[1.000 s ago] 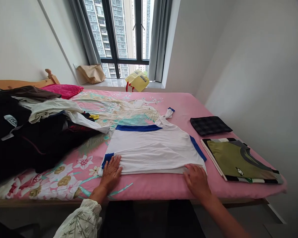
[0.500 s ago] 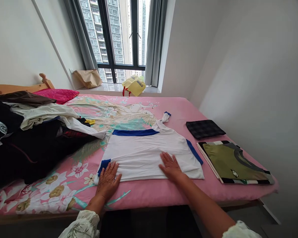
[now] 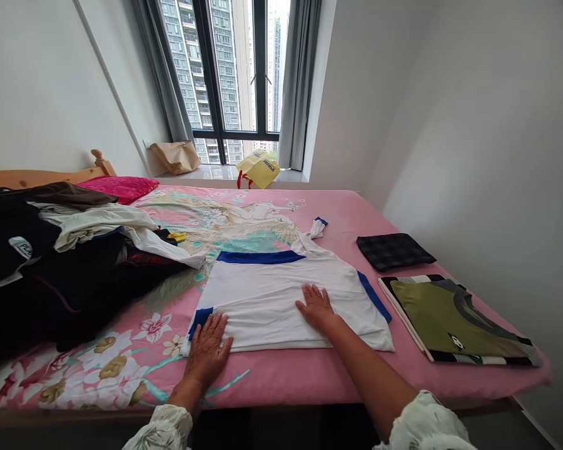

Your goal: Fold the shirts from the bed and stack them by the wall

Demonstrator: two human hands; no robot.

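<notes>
A white shirt with blue trim (image 3: 263,290) lies partly folded on the bed, its long edge along the front. My left hand (image 3: 209,347) rests flat over the shirt's near left corner, by a blue cuff (image 3: 201,320), fingers stretched out. On the middle of the white cloth lies my right hand (image 3: 317,307), palm down with its fingers extended. One sleeve (image 3: 313,232) sticks out crumpled from the shirt's far side and ends in a blue cuff. Neither hand grips anything.
A heap of dark and pale clothes (image 3: 89,281) covers the bed's left side. To the right lie a folded black checked garment (image 3: 395,251) and a folded olive shirt (image 3: 443,319). A yellow bag (image 3: 259,169) and a brown paper bag (image 3: 176,156) are at the window.
My right hand has slid slightly away from me across the shirt. My left hand stays at the near left corner. The view has shifted a little.
</notes>
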